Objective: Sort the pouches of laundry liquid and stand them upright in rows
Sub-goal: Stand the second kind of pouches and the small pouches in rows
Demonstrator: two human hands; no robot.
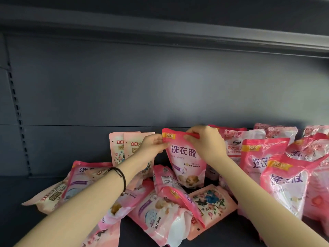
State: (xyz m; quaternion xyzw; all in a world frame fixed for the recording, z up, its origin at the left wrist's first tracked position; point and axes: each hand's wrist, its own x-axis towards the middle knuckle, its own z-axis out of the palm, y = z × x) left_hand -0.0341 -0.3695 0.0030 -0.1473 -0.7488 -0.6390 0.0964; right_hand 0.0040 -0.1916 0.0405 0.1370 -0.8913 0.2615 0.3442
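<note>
A pink pouch with purple lettering and a yellow NEW tag (185, 161) stands upright at the middle of the dark shelf. My left hand (153, 144) pinches its top left corner and my right hand (206, 141) grips its top right edge. Two pale pink pouches (128, 148) stand upright just left of it, partly behind my left forearm. Several pink pouches (170, 205) lie flat and jumbled in front. More pink pouches (267, 157) stand or lean in a crowd on the right.
The dark shelf floor (17, 189) stretches to the left, and a grey back panel (160, 86) rises behind. A slotted upright (17, 111) runs down the left side. Another shelf's edge (178, 32) hangs overhead. A black bracelet (121, 177) circles my left wrist.
</note>
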